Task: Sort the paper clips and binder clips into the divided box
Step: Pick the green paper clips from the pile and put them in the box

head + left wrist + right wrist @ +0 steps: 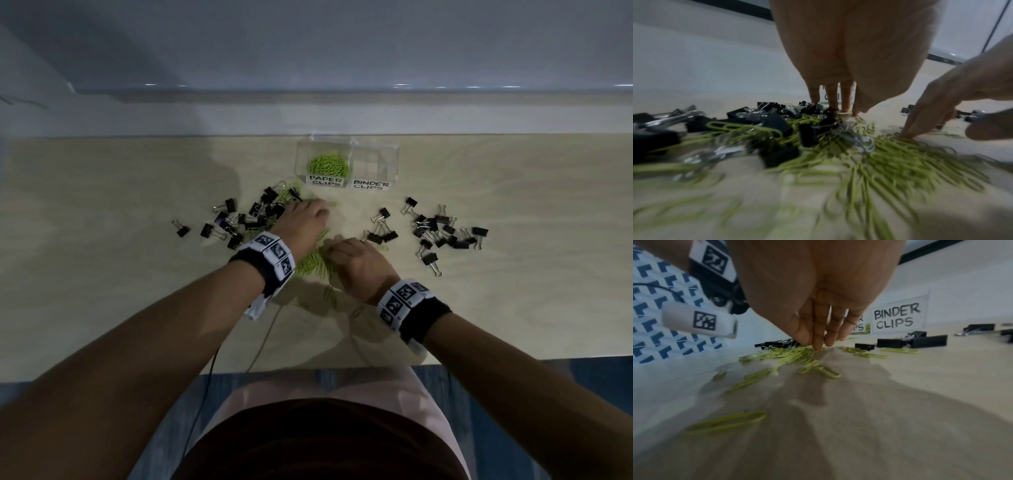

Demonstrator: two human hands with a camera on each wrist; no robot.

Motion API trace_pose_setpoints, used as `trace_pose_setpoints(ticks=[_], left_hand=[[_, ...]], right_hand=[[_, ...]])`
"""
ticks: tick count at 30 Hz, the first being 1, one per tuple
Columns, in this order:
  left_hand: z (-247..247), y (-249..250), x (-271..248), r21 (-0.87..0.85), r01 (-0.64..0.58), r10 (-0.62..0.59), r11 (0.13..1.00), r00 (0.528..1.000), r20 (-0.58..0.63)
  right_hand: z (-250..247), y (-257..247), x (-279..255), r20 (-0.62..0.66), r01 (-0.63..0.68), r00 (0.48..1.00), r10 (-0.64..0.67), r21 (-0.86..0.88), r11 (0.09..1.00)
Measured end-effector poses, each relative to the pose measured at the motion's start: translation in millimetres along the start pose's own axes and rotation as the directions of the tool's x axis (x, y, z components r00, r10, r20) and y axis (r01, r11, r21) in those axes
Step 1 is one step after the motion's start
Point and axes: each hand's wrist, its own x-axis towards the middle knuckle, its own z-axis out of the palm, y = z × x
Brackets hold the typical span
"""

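A clear divided box (390,150) stands at the back of the table. Its left cell, labelled PAPER CLIPS, holds green paper clips (327,164); the BINDER CLIPS cell (897,318) looks bare. Loose green paper clips (313,265) lie in a heap between my hands. My left hand (320,212) reaches forward, its straight fingers (833,100) touching mixed paper clips and black binder clips (777,123). My right hand (330,248) rests its straight fingertips (818,345) on the edge of the green heap (910,155). Neither hand holds a clip.
Black binder clips lie in two scatters: one left of my left hand (239,219), one to the right (442,234). A few stray paper clips (729,420) lie toward the table's near edge. A thin cable (263,342) trails off the front edge.
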Motion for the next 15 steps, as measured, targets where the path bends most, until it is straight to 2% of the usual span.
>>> trace_pose_setpoints(ticks=[2,4,7,11,13,15], left_hand=[[6.3,-2.6,-19.8,-0.048,-0.083,0.084,0.995,0.996,0.007],[9.2,-5.6,-40.3,-0.120,-0.139,0.144,0.983,0.989,0.031],[9.6,-8.0,-62.2,-0.148,-0.175,0.190,0.973,0.978,0.089],[11.2,-10.2,-63.8,-0.145,-0.113,0.124,0.983,0.990,0.072],[9.9,-10.9,-59.3,-0.162,-0.077,0.089,0.984,0.994,0.066],[7.5,-11.3,-54.6,-0.158,-0.080,0.094,0.984,0.992,0.082]], right_hand=[[-1.1,1.1,-5.3,-0.045,0.009,0.999,-0.003,0.122,0.993],[-3.8,1.6,-6.7,-0.086,-0.051,0.994,0.066,0.163,0.985],[-5.1,-2.5,-1.0,0.052,-0.223,0.974,0.219,0.096,0.970],[-6.4,-15.6,13.4,0.217,-0.255,0.942,0.256,-0.033,0.966],[-7.4,-18.2,18.0,0.242,-0.298,0.926,0.290,-0.007,0.955],[-6.8,-17.6,19.6,0.232,-0.294,0.933,0.275,0.051,0.954]])
